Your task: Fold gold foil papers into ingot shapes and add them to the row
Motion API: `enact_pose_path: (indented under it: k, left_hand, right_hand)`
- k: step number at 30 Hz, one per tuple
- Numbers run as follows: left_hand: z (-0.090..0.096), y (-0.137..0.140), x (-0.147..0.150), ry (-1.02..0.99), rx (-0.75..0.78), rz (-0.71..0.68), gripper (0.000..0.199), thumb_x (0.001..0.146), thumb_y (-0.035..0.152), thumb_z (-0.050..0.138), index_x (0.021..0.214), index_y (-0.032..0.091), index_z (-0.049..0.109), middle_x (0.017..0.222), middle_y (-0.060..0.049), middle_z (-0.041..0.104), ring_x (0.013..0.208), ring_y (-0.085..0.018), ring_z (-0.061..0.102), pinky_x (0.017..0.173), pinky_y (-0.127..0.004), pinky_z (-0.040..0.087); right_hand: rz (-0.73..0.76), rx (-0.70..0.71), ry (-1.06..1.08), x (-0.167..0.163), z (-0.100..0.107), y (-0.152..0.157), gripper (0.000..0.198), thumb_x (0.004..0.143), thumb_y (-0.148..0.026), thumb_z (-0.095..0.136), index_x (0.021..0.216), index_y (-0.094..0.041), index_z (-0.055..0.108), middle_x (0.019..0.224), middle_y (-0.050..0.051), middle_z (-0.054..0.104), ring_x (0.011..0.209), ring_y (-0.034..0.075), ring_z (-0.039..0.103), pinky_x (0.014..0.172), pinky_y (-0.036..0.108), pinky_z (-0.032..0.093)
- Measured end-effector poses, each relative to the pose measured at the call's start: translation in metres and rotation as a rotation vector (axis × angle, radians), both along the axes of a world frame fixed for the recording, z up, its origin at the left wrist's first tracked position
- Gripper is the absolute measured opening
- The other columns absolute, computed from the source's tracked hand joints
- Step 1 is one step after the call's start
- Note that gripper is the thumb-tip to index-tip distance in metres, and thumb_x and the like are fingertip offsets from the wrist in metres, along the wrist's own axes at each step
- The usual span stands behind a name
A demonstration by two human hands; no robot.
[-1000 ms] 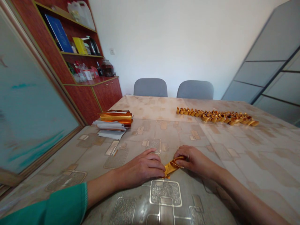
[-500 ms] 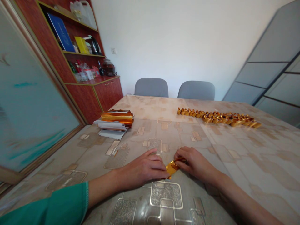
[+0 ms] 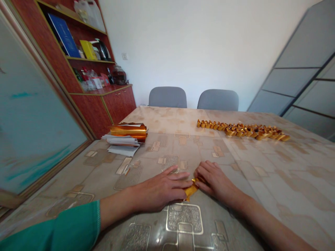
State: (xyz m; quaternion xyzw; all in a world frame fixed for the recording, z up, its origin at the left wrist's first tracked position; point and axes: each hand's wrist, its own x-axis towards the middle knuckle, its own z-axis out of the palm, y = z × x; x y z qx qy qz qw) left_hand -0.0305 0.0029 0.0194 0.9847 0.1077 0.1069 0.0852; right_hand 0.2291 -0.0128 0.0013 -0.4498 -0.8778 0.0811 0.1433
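A small piece of gold foil paper [image 3: 191, 190], partly folded, lies on the table between my two hands. My left hand [image 3: 167, 188] has its thumb and forefinger closed on the paper's left end, while the other fingers stretch forward above the tabletop. At the opposite end, my right hand [image 3: 215, 179] pinches the paper between thumb and curled fingers, which hide that end. Farther off to the right, several folded gold foil pieces [image 3: 243, 131] stand close together in rows.
Left of my hands lie a curled stack of gold foil sheets [image 3: 129, 132] and some folded white-backed sheets [image 3: 121, 144]. The table [image 3: 167, 122] has a patterned cover. Two grey chairs [image 3: 167, 97] stand behind it, near a red cabinet [image 3: 104, 104].
My left forefinger has moved right across the foil paper toward my right hand, and the left fingers are spread more. Less of the paper shows. The whole view has shifted slightly.
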Motion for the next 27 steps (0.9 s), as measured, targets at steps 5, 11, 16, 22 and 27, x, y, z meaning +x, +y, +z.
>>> enact_pose_path:
  k: [5, 11, 16, 22, 27]
  left_hand:
    - [-0.007, -0.001, 0.002, 0.027, 0.002, 0.01, 0.015, 0.1, 0.017, 0.05, 0.104, 0.022, 0.063, 0.141, -0.006, 0.059, 0.138, -0.026, 0.046, 0.12, -0.054, 0.018]
    - [-0.008, -0.003, 0.003, 0.002, -0.023, 0.035, 0.019, 0.104, 0.021, 0.046, 0.113, 0.024, 0.063, 0.135, -0.005, 0.063, 0.132, -0.021, 0.052, 0.122, -0.051, 0.013]
    - [-0.007, -0.009, 0.002, 0.002, -0.014, 0.07, 0.036, 0.105, 0.021, 0.041, 0.139, 0.027, 0.051, 0.142, -0.008, 0.058, 0.136, -0.022, 0.048, 0.121, -0.051, 0.011]
    - [-0.008, -0.011, 0.001, 0.02, -0.028, 0.092, 0.035, 0.104, 0.02, 0.044, 0.136, 0.028, 0.055, 0.139, -0.006, 0.061, 0.133, -0.022, 0.05, 0.121, -0.051, 0.011]
    - [-0.011, -0.01, 0.0, -0.009, -0.029, 0.098, 0.037, 0.103, 0.019, 0.046, 0.138, 0.03, 0.055, 0.139, -0.006, 0.061, 0.134, -0.022, 0.049, 0.121, -0.052, 0.013]
  right_hand:
    - [0.025, -0.027, -0.017, 0.003, -0.005, 0.001, 0.009, 0.1, -0.026, 0.052, 0.094, -0.02, 0.054, 0.094, 0.003, 0.057, 0.092, 0.022, 0.053, 0.083, 0.038, 0.038]
    - [-0.022, -0.03, 0.035, 0.0, -0.006, -0.002, 0.011, 0.101, -0.028, 0.052, 0.093, -0.021, 0.055, 0.095, 0.003, 0.06, 0.092, 0.022, 0.054, 0.081, 0.036, 0.037]
    - [-0.233, 0.043, 0.016, -0.016, -0.013, -0.004, 0.012, 0.096, -0.026, 0.061, 0.085, -0.021, 0.057, 0.09, 0.003, 0.063, 0.088, 0.024, 0.054, 0.078, 0.037, 0.036]
    - [-0.138, -0.042, 0.118, -0.003, -0.01, 0.003, 0.01, 0.097, -0.02, 0.059, 0.087, -0.021, 0.057, 0.09, 0.001, 0.063, 0.088, 0.021, 0.056, 0.08, 0.035, 0.037]
    - [-0.115, 0.01, 0.081, 0.005, -0.009, -0.003, 0.008, 0.094, -0.024, 0.063, 0.09, -0.021, 0.056, 0.093, 0.004, 0.062, 0.09, 0.023, 0.054, 0.081, 0.037, 0.041]
